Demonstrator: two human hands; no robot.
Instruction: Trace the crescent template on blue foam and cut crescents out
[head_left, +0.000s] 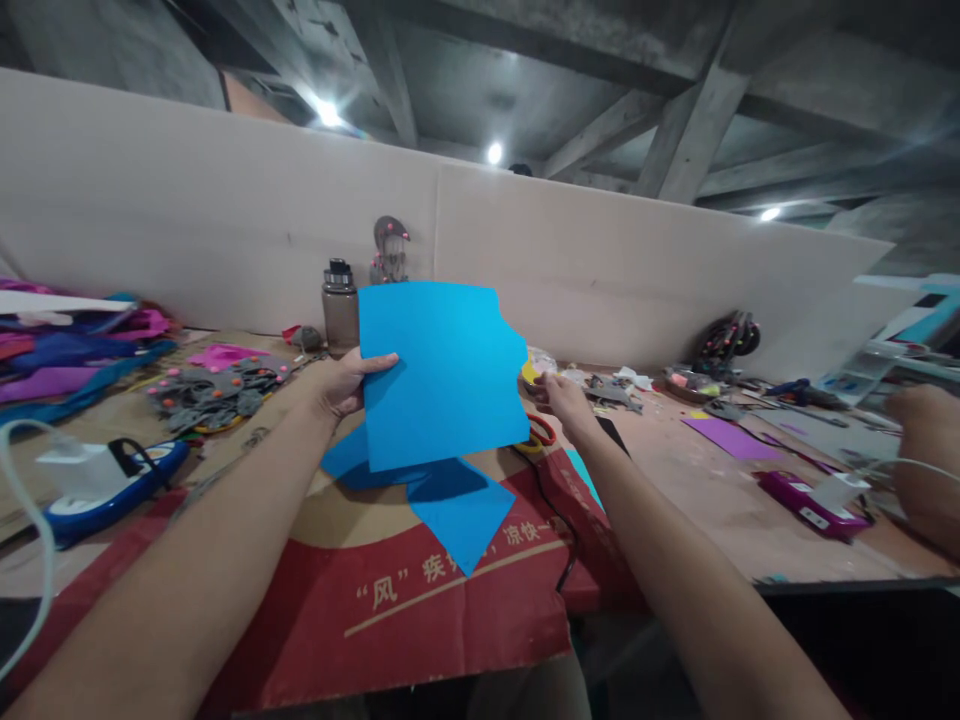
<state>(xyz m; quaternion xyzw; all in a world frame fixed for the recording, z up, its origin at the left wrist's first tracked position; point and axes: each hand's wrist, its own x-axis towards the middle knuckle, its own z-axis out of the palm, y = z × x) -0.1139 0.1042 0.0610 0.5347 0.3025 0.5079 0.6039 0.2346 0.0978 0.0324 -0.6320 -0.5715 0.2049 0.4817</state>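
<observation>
My left hand (351, 384) grips the left edge of a bright blue sheet (442, 380), thumb in front and the other fingers behind. The sheet stands raised above the table, and its right edge is cut in an uneven, wavy line. Just off that edge is my right hand (561, 398), its fingers curled together; what they hold, if anything, is too small to make out. Scissors with red and yellow handles (541, 432) lie below it, partly behind the sheet. Blue offcuts (465, 515) rest beneath the sheet on a red printed cardboard piece (420, 640).
A dark-capped bottle (341, 315) stands by the white partition (600, 270). To the left lie grey pieces with pink dots (217, 392) and a blue power strip (112, 495). Rightward are a purple sheet (731, 438), a magenta power strip (814, 505) and another person's arm (930, 460).
</observation>
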